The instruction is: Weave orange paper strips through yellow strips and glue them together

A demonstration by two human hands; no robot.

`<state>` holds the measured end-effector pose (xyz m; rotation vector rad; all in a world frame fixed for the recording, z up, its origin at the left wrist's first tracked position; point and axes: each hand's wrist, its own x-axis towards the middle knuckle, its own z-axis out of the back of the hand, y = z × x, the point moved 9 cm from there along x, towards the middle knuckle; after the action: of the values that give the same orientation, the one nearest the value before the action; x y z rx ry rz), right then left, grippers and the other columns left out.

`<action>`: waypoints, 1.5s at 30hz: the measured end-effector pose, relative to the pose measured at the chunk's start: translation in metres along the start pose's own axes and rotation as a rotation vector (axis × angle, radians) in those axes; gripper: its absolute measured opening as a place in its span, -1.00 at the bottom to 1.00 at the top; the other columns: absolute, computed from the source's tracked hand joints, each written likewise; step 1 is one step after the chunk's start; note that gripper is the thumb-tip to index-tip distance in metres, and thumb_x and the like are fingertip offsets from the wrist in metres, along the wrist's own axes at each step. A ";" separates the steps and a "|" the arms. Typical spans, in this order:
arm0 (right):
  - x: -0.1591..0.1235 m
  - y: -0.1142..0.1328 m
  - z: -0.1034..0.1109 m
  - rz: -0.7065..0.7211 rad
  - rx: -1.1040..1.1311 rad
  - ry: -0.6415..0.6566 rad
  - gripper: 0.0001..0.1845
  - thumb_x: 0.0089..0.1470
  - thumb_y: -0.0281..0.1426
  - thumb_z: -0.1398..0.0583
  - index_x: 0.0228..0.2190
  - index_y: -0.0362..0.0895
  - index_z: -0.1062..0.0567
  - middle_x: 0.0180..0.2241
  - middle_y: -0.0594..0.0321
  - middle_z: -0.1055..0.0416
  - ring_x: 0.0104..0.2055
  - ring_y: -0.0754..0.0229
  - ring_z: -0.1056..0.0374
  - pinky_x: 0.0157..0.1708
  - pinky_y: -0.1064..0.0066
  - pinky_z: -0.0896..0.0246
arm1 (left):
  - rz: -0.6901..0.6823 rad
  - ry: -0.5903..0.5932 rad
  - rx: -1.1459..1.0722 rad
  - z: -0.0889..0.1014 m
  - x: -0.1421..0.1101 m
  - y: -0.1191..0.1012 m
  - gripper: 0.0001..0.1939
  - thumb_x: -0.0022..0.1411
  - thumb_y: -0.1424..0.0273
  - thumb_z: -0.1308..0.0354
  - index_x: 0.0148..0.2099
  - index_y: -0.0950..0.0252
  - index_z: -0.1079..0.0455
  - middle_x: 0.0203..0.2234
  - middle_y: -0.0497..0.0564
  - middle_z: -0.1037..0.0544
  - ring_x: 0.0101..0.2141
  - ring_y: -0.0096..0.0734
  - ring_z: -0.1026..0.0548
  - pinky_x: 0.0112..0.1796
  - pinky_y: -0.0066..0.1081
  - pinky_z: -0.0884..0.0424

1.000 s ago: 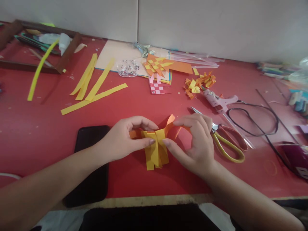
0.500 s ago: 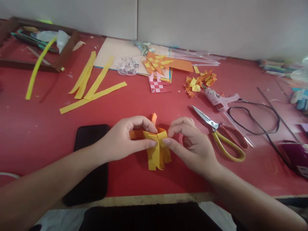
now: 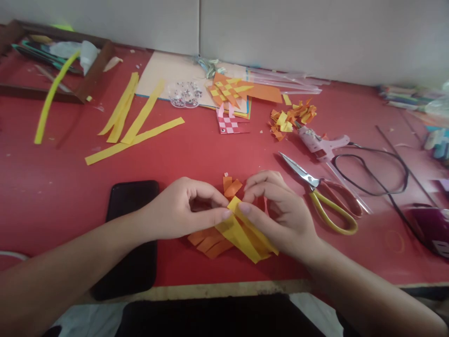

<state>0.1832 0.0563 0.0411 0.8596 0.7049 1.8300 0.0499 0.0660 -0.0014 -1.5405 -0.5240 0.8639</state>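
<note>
Between my hands is a piece of woven paper strips, yellow on top with orange strips fanning out at the lower left and upper side. My left hand pinches its left edge between thumb and fingers. On the other side, my right hand has thumb and forefinger closed on the yellow strips near their top corner. Fingers cover part of the weave. A black phone lies under my left forearm. Scissors with red and yellow handles rest to the right of my right hand.
Loose yellow paper strips lie at the left, near a brown wooden tray. Behind sit a finished orange-yellow paper fish, a pink checkered paper fish and a pack of googly eyes. A pink glue gun with black cord is at right.
The woven paper has turned in my hands: its yellow strips now slant to the lower right, and orange strips show at the lower left. Both hands stay nearly in place.
</note>
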 end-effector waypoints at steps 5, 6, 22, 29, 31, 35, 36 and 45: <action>-0.001 0.017 0.006 0.208 -0.183 -0.099 -0.92 0.04 -0.41 -0.33 -0.39 -0.06 -0.50 -0.40 0.25 -0.51 -0.25 0.10 -0.39 -0.15 0.15 -0.28 | -0.007 -0.041 0.024 0.003 0.001 0.002 -0.93 0.17 0.41 -0.28 -0.27 0.28 -0.58 -0.40 -0.08 -0.66 -0.40 -0.51 -0.57 -0.40 -0.63 -0.43; -0.002 0.021 0.005 0.248 -0.205 -0.095 -0.93 0.04 -0.43 -0.33 -0.39 -0.06 -0.52 -0.41 0.26 -0.53 -0.24 0.09 -0.41 -0.15 0.15 -0.29 | -0.011 -0.055 0.037 0.004 0.001 0.002 -0.92 0.19 0.41 -0.27 -0.26 0.28 -0.57 -0.40 -0.08 -0.66 -0.39 -0.51 -0.57 -0.39 -0.63 -0.43; -0.002 0.018 -0.011 0.201 -0.128 0.043 -0.91 0.05 -0.50 -0.24 -0.45 -0.09 -0.54 -0.49 0.33 -0.56 -0.31 0.15 -0.43 -0.21 0.17 -0.31 | 0.000 -0.040 0.142 0.001 0.001 0.003 -0.88 0.23 0.37 -0.21 -0.31 0.28 -0.53 -0.45 -0.12 -0.61 -0.44 -0.57 -0.51 -0.44 -0.65 -0.37; -0.006 0.030 -0.009 0.349 -0.285 -0.084 -0.87 -0.05 -0.57 -0.24 -0.51 -0.12 -0.46 -0.54 0.31 -0.49 -0.38 0.14 -0.43 -0.31 0.20 -0.32 | 0.063 -0.057 0.147 -0.001 0.001 0.005 -0.91 0.15 0.43 -0.20 -0.40 0.32 -0.44 -0.57 -0.14 -0.50 -0.54 -0.61 -0.41 -0.53 -0.65 -0.29; -0.007 0.032 -0.009 0.370 -0.324 -0.096 -0.86 -0.05 -0.57 -0.24 -0.53 -0.11 -0.43 -0.55 0.31 -0.47 -0.40 0.15 -0.42 -0.33 0.22 -0.31 | 0.078 -0.066 0.146 -0.001 0.001 0.006 -0.92 0.13 0.45 -0.20 -0.42 0.32 -0.42 -0.60 -0.16 -0.47 -0.56 -0.63 -0.38 -0.56 -0.66 -0.25; -0.010 0.035 -0.011 0.403 -0.365 -0.105 -0.83 -0.06 -0.59 -0.24 -0.54 -0.11 -0.40 -0.55 0.30 -0.45 -0.43 0.18 -0.39 -0.35 0.25 -0.31 | 0.077 -0.087 0.159 -0.001 0.001 0.006 -0.91 0.11 0.47 -0.19 -0.45 0.31 -0.39 -0.61 -0.17 -0.43 -0.57 -0.64 -0.35 -0.56 -0.65 -0.24; -0.011 0.036 -0.011 0.414 -0.368 -0.109 -0.83 -0.05 -0.59 -0.24 -0.53 -0.11 -0.40 -0.55 0.30 -0.45 -0.43 0.19 -0.38 -0.35 0.26 -0.31 | 0.072 -0.095 0.169 -0.001 0.001 0.006 -0.91 0.11 0.47 -0.18 -0.45 0.31 -0.38 -0.61 -0.17 -0.42 -0.57 -0.64 -0.35 -0.56 -0.65 -0.23; -0.013 0.043 -0.010 0.453 -0.392 -0.145 -0.86 -0.02 -0.56 -0.30 -0.44 -0.12 -0.46 -0.47 0.27 -0.53 -0.35 0.16 -0.37 -0.32 0.26 -0.31 | -0.051 -0.169 0.125 0.002 -0.002 0.001 -0.87 0.15 0.51 -0.20 -0.23 0.26 -0.35 -0.39 -0.13 -0.51 -0.36 -0.55 -0.51 -0.38 -0.62 -0.41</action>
<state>0.1563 0.0274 0.0654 0.9225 0.0450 2.1776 0.0467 0.0659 -0.0019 -1.3421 -0.6177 0.9746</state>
